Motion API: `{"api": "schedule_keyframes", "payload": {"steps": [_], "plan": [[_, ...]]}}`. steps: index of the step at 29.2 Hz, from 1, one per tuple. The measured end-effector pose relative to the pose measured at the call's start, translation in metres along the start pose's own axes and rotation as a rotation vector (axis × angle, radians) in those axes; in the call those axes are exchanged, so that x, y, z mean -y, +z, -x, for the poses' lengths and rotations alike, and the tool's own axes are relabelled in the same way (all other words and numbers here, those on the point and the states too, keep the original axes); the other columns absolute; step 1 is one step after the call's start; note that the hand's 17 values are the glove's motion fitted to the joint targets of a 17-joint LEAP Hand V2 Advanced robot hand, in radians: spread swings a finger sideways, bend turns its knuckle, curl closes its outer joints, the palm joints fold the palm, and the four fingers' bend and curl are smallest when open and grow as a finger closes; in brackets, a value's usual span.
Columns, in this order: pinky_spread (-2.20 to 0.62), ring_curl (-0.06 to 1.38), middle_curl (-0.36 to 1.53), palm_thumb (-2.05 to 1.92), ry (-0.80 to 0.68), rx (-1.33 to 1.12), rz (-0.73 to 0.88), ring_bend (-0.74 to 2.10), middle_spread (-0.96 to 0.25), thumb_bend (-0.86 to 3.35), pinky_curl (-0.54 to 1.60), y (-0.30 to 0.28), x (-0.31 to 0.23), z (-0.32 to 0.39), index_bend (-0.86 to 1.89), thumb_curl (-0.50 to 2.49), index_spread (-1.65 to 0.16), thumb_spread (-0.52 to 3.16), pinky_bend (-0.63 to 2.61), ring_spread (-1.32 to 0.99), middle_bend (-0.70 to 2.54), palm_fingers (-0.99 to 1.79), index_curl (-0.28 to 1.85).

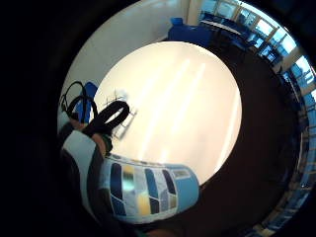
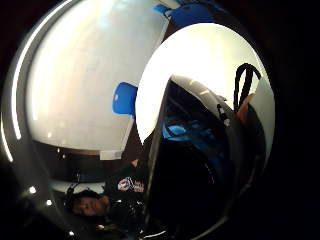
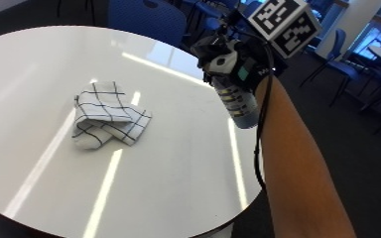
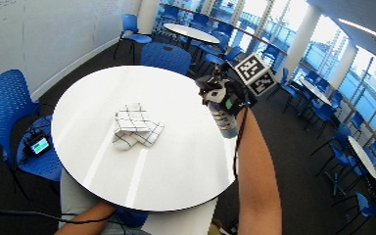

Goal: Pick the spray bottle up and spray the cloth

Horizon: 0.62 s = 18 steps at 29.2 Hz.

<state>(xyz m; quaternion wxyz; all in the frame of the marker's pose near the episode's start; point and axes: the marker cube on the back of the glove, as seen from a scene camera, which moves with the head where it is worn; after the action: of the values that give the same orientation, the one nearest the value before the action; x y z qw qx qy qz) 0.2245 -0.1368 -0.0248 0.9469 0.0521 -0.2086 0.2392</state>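
Observation:
My gloved right hand [image 3: 243, 69] grips a spray bottle [image 3: 236, 101] by its neck and holds it in the air over the right part of the round white table [image 3: 177, 168]. The bottle has a white nozzle head [image 3: 220, 60] and a blue patterned label [image 1: 148, 190], and it hangs tilted with its base toward the table edge. A white cloth with dark check lines [image 3: 104, 116] lies folded on the table, well to the left of the bottle. In the wide outside view the hand [image 4: 230, 98] and bottle [image 4: 225, 122] are right of the cloth [image 4: 134, 128].
Blue chairs [image 4: 165, 56] stand around the table, one at the left [image 4: 2, 105] with a small device on a seat [image 4: 38, 145]. More tables and chairs fill the room behind. A bare hand [image 4: 87, 218] shows at the table's near edge.

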Motion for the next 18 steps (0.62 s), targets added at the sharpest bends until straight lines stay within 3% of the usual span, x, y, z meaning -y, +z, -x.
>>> {"api": "schedule_keyframes", "payload": {"steps": [18], "plan": [[-0.22, 0.43, 0.48, 0.88, 0.012, -0.438, 0.320, 0.57, -0.16, -0.03, 0.37, 0.011, 0.039, 0.077, 0.30, 0.73, -0.29, 0.46, 0.41, -0.19, 0.50, 1.37, 0.57]]}}
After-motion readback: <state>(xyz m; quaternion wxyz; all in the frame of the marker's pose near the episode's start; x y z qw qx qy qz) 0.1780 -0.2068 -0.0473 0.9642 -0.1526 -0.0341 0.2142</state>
